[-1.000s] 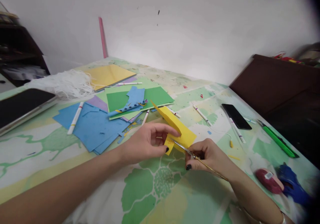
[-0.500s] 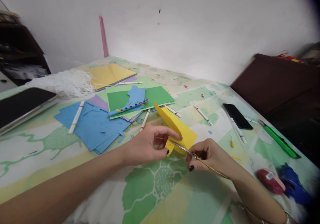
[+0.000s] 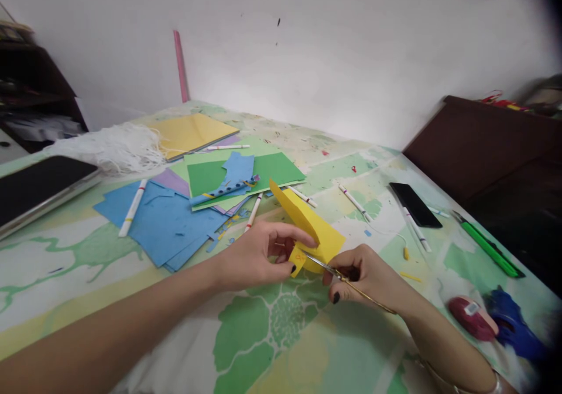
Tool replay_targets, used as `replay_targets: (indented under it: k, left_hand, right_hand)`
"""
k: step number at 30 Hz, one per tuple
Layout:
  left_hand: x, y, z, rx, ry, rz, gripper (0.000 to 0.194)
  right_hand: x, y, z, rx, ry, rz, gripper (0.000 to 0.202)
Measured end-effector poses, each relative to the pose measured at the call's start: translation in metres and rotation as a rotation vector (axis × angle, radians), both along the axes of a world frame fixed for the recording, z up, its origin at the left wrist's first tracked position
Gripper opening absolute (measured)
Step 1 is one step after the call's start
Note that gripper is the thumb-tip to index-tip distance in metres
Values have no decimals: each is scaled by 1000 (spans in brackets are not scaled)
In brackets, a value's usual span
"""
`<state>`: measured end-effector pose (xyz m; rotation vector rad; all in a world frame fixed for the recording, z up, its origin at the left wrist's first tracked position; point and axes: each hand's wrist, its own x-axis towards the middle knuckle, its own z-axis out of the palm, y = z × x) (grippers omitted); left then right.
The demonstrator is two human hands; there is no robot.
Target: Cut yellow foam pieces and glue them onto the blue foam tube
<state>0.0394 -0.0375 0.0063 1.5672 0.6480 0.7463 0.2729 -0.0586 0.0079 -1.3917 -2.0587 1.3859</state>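
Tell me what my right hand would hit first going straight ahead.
Your right hand, holding scissors, would probably meet the yellow paper in your left hand first, though depth is unclear.

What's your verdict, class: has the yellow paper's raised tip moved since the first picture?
Yes, slightly right: the raised tip of the yellow paper now sits nearer the right corner of the green sheet.

on the green-and-white patterned cloth point(image 3: 285, 324), the tangled white string heap point(image 3: 118, 148) lies behind the flat black rectangular device point(image 3: 48, 183). right of the device, the flat blue paper sheets point(image 3: 167, 242) lie before the rectangular green paper sheet point(image 3: 281, 168). the folded yellow paper point(image 3: 327, 230) is between the left hand point(image 3: 267, 256) and right hand point(image 3: 364, 274). farther right, the flat black phone point(image 3: 415, 205) lies behind the slim green cutter point(image 3: 489, 245).
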Motion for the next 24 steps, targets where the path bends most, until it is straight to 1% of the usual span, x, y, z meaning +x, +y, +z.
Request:
replay_targets:
  k: [4,11,13,16,19,23,24]
  left_hand:
    - [-1,0,1,14,16,20,38]
    - [-2,2,0,24,45,17,39]
    - [-2,2,1,36,75,14,42]
    - [-3,2,2,45,87,30,52]
    - [-4,4,3,46,12,87,60]
    - [-6,8,4,15,-172,218,58]
    - [-7,9,5,2,-206,237,57]
  right_hand:
    - [-2,-1,0,6,9,-12,41]
    - [-2,1,-2,-12,8,-40,36]
    - [-2,1,-2,0,17,-61,36]
    - [-1,3,-2,7,53,-82,38]
    - [1,6,-1,45,60,-118,40]
    - [4,9,0,159,-44,-214,50]
    - [4,8,1,183,-46,-239,49]
